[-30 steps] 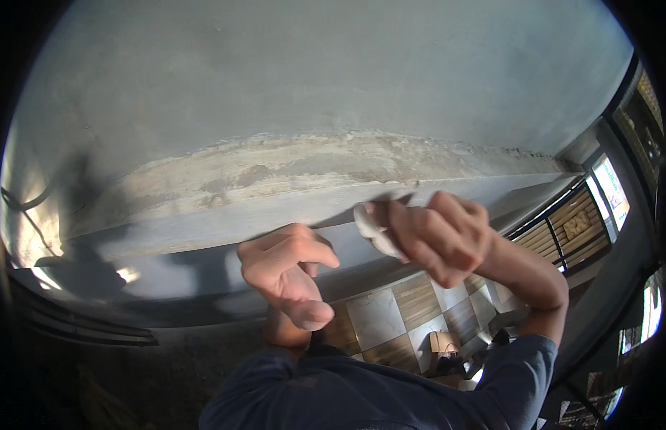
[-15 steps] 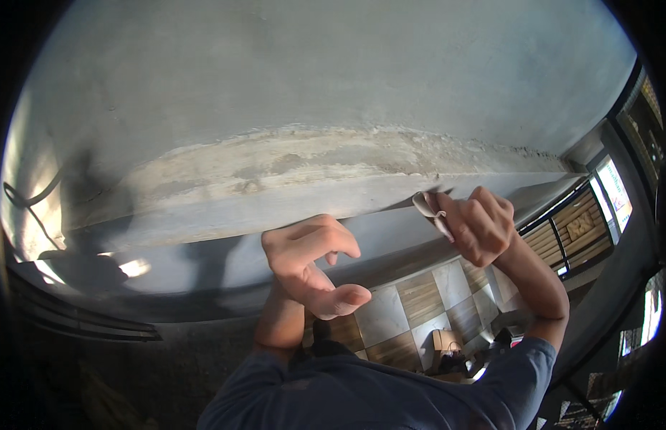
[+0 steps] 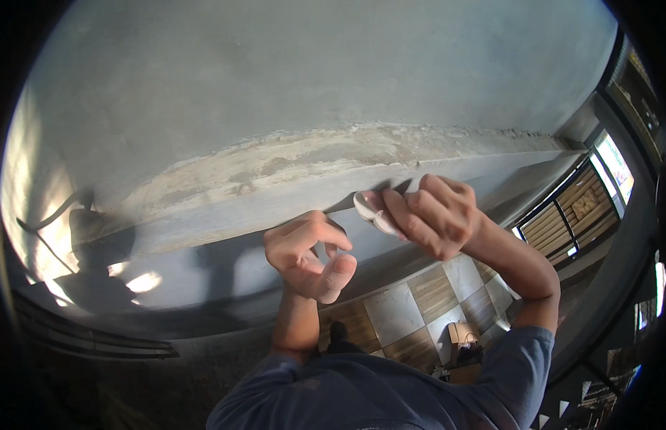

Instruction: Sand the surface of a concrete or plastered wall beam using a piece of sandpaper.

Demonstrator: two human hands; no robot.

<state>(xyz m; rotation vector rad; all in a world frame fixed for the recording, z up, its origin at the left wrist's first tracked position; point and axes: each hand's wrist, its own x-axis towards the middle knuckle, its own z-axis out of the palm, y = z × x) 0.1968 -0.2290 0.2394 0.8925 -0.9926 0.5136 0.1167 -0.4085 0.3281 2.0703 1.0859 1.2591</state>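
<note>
White sheet (image 3: pixel 380 221) in right hand (image 3: pixel 437 216), near left hand (image 3: pixel 296 256)

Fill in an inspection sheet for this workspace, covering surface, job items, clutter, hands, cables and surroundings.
Surface: ledge rough and patchy, pale with grey areas.
Job items: thin, folded whitish piece; material cannot be told.
Clutter: open brown box on the floor, dark items beside it.
Hands: right hand pinches the folded piece; left hand is loosely curled near the ledge's front edge, nothing seen in it.
Cables: dark curved line at far left; cable or shadow, cannot tell.
Surroundings: grey wall, checkered floor, slatted panel at right.
</note>
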